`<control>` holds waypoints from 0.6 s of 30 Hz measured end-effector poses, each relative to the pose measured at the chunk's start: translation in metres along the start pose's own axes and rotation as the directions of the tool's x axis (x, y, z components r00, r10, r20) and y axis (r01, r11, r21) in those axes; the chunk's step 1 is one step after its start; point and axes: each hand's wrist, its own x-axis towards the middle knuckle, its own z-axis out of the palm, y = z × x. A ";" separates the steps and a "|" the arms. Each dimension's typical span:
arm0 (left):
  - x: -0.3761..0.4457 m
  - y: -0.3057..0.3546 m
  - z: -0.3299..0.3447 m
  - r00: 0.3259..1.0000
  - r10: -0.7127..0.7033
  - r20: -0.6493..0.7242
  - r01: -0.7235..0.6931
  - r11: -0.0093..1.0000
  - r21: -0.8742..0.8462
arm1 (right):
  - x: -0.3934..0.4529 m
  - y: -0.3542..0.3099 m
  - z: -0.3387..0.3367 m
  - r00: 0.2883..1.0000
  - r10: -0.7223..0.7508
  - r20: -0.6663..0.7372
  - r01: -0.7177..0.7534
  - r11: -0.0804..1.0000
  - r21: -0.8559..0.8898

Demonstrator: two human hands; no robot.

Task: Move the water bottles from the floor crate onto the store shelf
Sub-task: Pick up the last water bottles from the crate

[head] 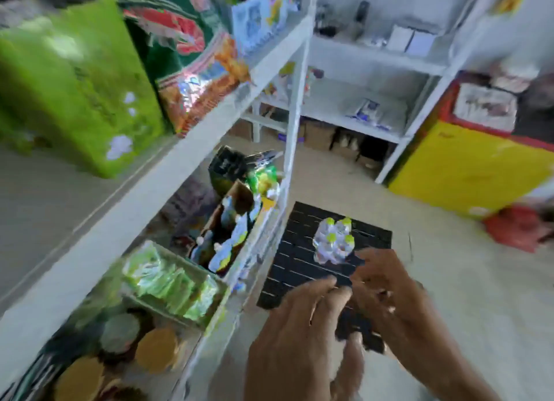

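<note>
A black slatted crate (302,269) lies on the floor beside the white store shelf (168,173). Several clear water bottles with lime-green caps (332,242) stand clustered on the crate's far right part. My left hand (302,337) hovers over the crate's near edge with its fingers spread and nothing in it. My right hand (398,295) is just right of it, fingers loosely curled, its fingertips close to the bottles but apart from them. The frame is blurred by motion.
The shelf holds green and orange snack bags (192,71) above, and a box of bottles (227,227), green packets and round lids (156,349) lower down. A second white rack (377,59) stands behind. A yellow and red chest (467,161) is at the right.
</note>
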 end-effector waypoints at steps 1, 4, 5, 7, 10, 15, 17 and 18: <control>0.019 0.008 0.017 0.997 -0.077 0.017 0.078 0.995 -0.060 | 0.009 0.018 -0.005 0.995 0.084 -0.051 -0.083 0.996 0.022; 0.063 0.007 0.063 0.990 -0.063 0.124 0.083 0.984 -0.159 | 0.033 0.074 -0.015 0.953 0.262 -0.151 -0.255 0.965 0.066; 0.077 0.004 0.078 0.988 0.019 0.151 -0.009 0.998 -0.068 | 0.046 0.090 -0.014 0.939 0.320 -0.128 -0.312 0.947 0.077; 0.094 -0.003 0.105 0.994 0.027 0.106 -0.024 0.999 -0.030 | 0.076 0.137 -0.009 0.897 0.437 -0.066 -0.435 0.900 0.039; 0.141 -0.045 0.182 0.946 -0.278 0.164 0.288 0.957 -0.040 | 0.140 0.225 0.011 0.776 0.625 0.085 -0.599 0.772 -0.214; 0.187 -0.133 0.319 0.837 -0.531 0.133 0.536 0.844 -0.002 | 0.236 0.353 0.047 0.752 0.651 -0.102 -0.620 0.647 -0.443; 0.206 -0.164 0.364 0.811 -0.582 0.059 0.582 0.813 0.029 | 0.266 0.389 0.058 0.781 0.601 -0.174 -0.596 0.632 -0.495; 0.217 -0.180 0.384 0.813 -0.583 0.006 0.582 0.812 0.033 | 0.279 0.406 0.065 0.806 0.555 -0.205 -0.569 0.632 -0.526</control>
